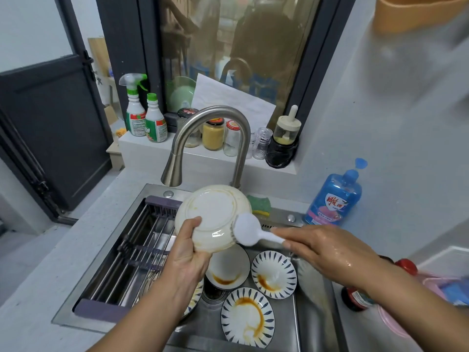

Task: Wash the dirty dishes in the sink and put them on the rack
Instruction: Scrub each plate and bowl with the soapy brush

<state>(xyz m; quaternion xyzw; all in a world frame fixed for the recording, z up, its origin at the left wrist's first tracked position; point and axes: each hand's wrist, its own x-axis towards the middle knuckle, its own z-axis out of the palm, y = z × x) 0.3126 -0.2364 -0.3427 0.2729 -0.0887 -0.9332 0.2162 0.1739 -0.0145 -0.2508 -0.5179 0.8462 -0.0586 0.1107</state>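
Above the middle of the sink (314, 313), gripping a white dish (213, 214) in the left hand (186, 255), underside turned up; thumb curled on the base, other fingers hidden behind. In the wet right hand (327, 250), pinching a white brush (246, 231) with fingers pressed together, handle mostly covered, head touching the dish edge. Inside the sink, all stained brown: a striped plate (247, 317), a second striped plate (274, 274), a plain plate (228, 269) partly behind the dish, a third striped plate (196, 293) mostly under the left arm. Over the sink's left half, the rack (132, 252).
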